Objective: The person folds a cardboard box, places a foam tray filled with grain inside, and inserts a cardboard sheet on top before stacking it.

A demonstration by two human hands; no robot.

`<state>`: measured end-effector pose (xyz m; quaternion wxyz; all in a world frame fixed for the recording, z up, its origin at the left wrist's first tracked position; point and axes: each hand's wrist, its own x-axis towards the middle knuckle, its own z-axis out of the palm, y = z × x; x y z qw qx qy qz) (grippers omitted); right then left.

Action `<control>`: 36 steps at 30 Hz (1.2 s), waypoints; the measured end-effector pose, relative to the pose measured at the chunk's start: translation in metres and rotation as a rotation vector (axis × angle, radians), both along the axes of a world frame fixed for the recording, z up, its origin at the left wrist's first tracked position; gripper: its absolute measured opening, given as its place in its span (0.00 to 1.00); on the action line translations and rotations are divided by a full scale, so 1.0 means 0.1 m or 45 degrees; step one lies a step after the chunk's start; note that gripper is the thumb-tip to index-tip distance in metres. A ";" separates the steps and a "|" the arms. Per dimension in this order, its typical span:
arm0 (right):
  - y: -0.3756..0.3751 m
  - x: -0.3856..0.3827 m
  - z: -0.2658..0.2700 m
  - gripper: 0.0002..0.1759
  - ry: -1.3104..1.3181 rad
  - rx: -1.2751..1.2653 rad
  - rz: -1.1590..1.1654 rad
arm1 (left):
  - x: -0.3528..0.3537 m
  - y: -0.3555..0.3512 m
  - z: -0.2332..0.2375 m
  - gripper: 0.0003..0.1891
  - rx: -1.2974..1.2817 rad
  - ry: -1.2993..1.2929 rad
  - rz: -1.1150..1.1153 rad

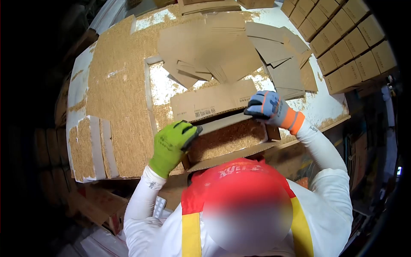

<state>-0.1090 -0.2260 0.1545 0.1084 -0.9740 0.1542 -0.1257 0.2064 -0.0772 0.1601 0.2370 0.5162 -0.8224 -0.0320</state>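
Note:
An open cardboard box [229,147] stands at the table's near edge, right in front of my body. Brown, grainy material [224,139] partly fills it. My left hand [173,143], in a green glove with dark fingertips, curls over the left end of the box's far flap [227,123]. The right end of this flap is pinched by my right hand [270,110], in a blue glove with an orange cuff. Behind it stands a wider cardboard panel [212,100] with printed characters. Both thumbs are partly hidden.
Flat cardboard sheets [205,47] lie stacked across the table's middle, and grey pieces [280,60] to their right. Tan, grainy slabs [117,92] with pale edges cover the left side. Many closed boxes [342,40] are stacked at the far right.

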 end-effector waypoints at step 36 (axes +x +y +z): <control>0.97 -0.41 -2.36 0.25 -1.372 2.126 -1.378 | 0.23 0.66 -1.65 0.29 0.821 1.647 0.839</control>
